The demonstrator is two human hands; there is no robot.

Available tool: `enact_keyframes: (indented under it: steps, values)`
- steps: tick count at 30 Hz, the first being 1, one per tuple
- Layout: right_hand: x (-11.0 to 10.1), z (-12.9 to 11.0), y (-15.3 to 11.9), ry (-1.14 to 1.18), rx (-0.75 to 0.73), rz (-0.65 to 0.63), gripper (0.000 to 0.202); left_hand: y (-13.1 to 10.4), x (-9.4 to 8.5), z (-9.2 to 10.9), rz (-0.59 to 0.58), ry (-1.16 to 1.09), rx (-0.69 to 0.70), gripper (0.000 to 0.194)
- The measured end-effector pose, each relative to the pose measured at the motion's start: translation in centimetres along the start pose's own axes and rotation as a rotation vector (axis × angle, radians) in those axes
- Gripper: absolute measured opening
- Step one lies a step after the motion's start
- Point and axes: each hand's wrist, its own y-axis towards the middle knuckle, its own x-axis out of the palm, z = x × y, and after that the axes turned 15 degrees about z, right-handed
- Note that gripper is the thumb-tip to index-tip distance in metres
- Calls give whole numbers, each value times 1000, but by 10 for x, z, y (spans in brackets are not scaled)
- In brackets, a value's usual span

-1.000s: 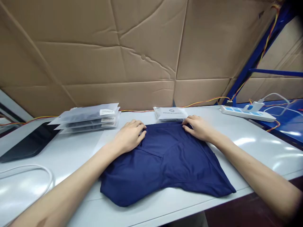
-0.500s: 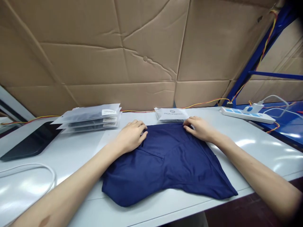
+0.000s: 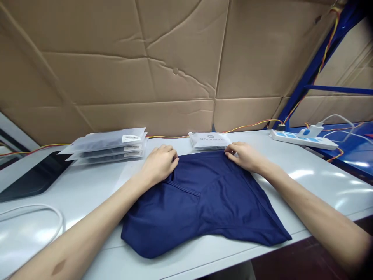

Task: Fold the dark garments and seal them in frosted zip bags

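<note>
Navy blue shorts [image 3: 186, 210] lie flat on the white table, waistband away from me and legs toward the near edge. Over the far left corner, my left hand [image 3: 161, 163] is closed, its fingers curled round the waistband. A pinch of the same waistband at the far right corner is in my right hand [image 3: 241, 155], thumb and fingers together. The fabric between my hands is fairly straight, with wrinkles over the right leg. Just beyond the waistband sits a flat packaged item [image 3: 208, 140] in a clear bag with grey lettering.
Several frosted bags [image 3: 107, 142] with labels are stacked at the back left. A dark tablet-like device [image 3: 37, 175] lies beside them, a white cable [image 3: 55, 210] nearer me. At right is a power strip [image 3: 303, 139] with a plug. Cardboard [image 3: 175, 46] walls the back.
My left hand has moved slightly left and its fingers are drawn in closer, the left side of the shorts shifting with it. My right hand stays at its corner.
</note>
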Motion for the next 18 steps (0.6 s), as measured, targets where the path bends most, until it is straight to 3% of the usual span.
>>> enact_keyframes:
  steps: [10, 18]
  values:
    - [4, 8, -5, -143, 30, 33, 31, -2, 8, -7, 7, -89, -76, 32]
    - [0, 8, -4, -109, 63, 51, 16, 1, 5, -12, 38, -281, -196, 16]
